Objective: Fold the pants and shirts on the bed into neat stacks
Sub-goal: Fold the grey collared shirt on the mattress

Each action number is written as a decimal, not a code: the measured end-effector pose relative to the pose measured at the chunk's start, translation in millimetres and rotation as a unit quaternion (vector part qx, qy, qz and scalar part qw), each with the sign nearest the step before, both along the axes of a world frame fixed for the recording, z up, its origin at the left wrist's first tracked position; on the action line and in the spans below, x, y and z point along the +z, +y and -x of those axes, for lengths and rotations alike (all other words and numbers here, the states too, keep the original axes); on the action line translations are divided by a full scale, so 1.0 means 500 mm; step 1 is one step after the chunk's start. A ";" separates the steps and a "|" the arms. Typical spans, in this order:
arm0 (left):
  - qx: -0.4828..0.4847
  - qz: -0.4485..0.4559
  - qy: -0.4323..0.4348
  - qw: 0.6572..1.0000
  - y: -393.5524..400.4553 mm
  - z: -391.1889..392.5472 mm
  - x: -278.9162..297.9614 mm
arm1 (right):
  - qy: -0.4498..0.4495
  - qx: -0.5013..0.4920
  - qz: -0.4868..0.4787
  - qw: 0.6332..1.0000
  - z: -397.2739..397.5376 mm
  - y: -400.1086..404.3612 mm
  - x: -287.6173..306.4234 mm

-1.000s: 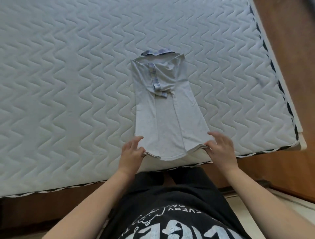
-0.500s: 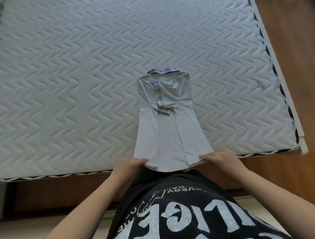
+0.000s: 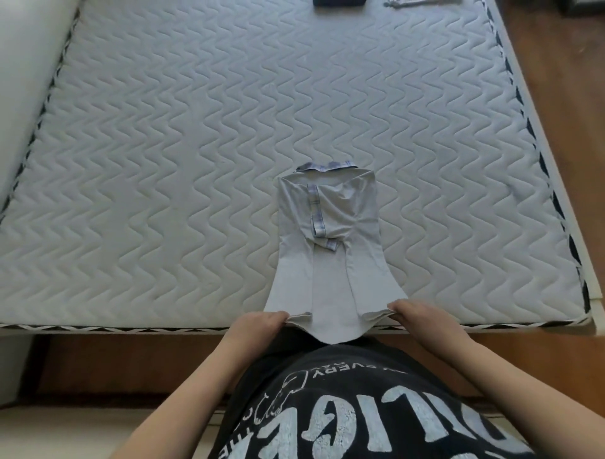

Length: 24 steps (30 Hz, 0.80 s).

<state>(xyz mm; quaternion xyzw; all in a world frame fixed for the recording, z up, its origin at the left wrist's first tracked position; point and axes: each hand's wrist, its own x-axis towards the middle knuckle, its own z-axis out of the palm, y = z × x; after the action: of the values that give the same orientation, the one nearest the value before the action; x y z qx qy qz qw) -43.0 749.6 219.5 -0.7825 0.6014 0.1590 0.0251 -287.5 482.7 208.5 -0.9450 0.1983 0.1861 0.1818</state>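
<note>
One grey shirt [image 3: 327,262] with a plaid collar lies on the bed, folded lengthwise into a narrow strip. Two hands are at its near hem: the left hand [image 3: 262,322] and the right hand [image 3: 417,314]. One mattress [image 3: 163,163] carries it. At the far edge, one dark item [image 3: 339,2] and one pale item [image 3: 422,2] are partly visible, too cropped to identify.

Soft even daylight, wide-angle edge bending, mild blur

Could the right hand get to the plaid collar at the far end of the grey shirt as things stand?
Probably yes. The collar lies bare on the mattress with nothing between, but the right hand grips the near hem of the grey shirt, so it must let go and stretch forward.
</note>
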 end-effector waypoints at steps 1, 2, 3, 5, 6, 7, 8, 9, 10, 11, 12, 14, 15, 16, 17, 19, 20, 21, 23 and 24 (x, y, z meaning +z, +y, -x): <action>-0.011 -0.017 0.006 1.000 -0.001 -0.005 -0.001 | 0.009 0.007 -0.008 1.000 -0.009 -0.004 0.000; -0.015 -0.041 0.030 0.999 -0.003 -0.012 -0.003 | 0.011 0.018 -0.013 1.000 -0.018 -0.006 0.002; 0.001 -0.050 0.056 0.997 -0.005 -0.022 -0.010 | 0.007 0.026 -0.020 0.999 -0.026 -0.007 0.002; 0.020 -0.092 0.119 0.988 -0.006 -0.046 -0.027 | 0.006 0.031 -0.035 0.999 -0.041 -0.014 0.004; 0.020 -0.097 0.137 0.986 -0.008 -0.060 -0.031 | 0.012 0.030 -0.034 0.999 -0.051 -0.016 0.005; 0.018 -0.098 0.149 0.984 -0.012 -0.074 -0.035 | 0.013 0.029 -0.028 0.999 -0.062 -0.019 0.006; 0.013 -0.109 0.160 0.981 -0.019 -0.091 -0.036 | 0.010 0.025 -0.024 0.999 -0.074 -0.020 0.009; 0.009 -0.116 0.172 0.978 -0.026 -0.108 -0.039 | -0.001 0.017 -0.023 1.000 -0.086 -0.022 0.009; 0.008 -0.121 0.179 0.976 -0.033 -0.122 -0.041 | -0.010 0.008 -0.022 1.000 -0.097 -0.021 0.010; 0.009 -0.123 0.177 0.976 -0.040 -0.137 -0.044 | -0.016 -0.001 -0.017 1.000 -0.108 -0.022 0.011; 0.014 -0.123 0.175 0.977 -0.050 -0.152 -0.044 | -0.017 -0.011 -0.011 1.000 -0.119 -0.024 0.013; 0.033 -0.119 0.191 0.974 -0.073 -0.180 -0.041 | -0.022 -0.026 -0.008 0.999 -0.136 -0.032 0.017; 0.037 -0.119 0.204 0.971 -0.084 -0.192 -0.040 | -0.031 -0.037 -0.010 0.999 -0.144 -0.035 0.019; 0.036 -0.121 0.215 0.968 -0.096 -0.203 -0.038 | -0.042 -0.052 -0.012 0.998 -0.150 -0.039 0.023; 0.036 -0.124 0.224 0.966 -0.110 -0.213 -0.033 | -0.051 -0.067 -0.014 0.996 -0.155 -0.044 0.024; 0.029 -0.128 0.237 0.963 -0.141 -0.237 -0.023 | -0.047 -0.088 -0.014 0.995 -0.165 -0.060 0.027; 0.023 -0.131 0.237 0.962 -0.157 -0.248 -0.019 | -0.036 -0.097 -0.019 0.994 -0.172 -0.070 0.030; 0.016 -0.137 0.235 0.962 -0.174 -0.256 -0.013 | -0.028 -0.100 -0.028 0.994 -0.177 -0.083 0.031; 0.002 -0.145 0.236 0.961 -0.207 -0.274 -0.008 | -0.018 -0.094 -0.046 0.994 -0.191 -0.114 0.032; -0.004 -0.147 0.239 0.960 -0.224 -0.284 -0.008 | -0.013 -0.099 -0.059 0.993 -0.201 -0.129 0.033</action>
<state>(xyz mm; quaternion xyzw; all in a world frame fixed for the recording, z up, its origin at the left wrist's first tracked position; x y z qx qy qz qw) 99.0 637.7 215.3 -0.7071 0.5629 0.4279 -0.0039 -187.2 418.1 225.1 -0.9107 0.2774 0.1660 0.2572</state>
